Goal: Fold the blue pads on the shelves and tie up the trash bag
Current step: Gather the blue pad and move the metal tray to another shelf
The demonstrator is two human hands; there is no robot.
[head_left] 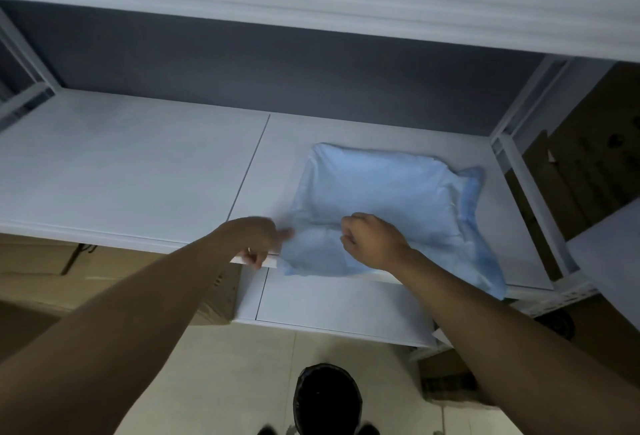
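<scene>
Right now the pad point(388, 199) lies on the right half of the shelf point(131, 164), rumpled, with its near edge drooping over the shelf's front lip and its right corner trailing down toward the frame. Its longer run goes roughly from the far left corner to the near right corner, so it sits slantwise to the shelf front.

Both hands are at the near left part of the pad. The right hand point(372, 240) rests on top of it, fingers curled in and apparently pinching a bit of the sheet, though the pinch itself is hidden under the knuckles. The left hand point(258, 239) sits at the pad's near left corner, just at the shelf lip; it is blurred, and I cannot tell whether its fingers hold the corner or only touch it.

Most of the pad lies away and to the right of both hands, so a fold would likely carry the near edge up and over toward the back. The right hand is nearer the middle.

The bin point(327, 396) with its black bag stands on the floor below, well apart.
</scene>
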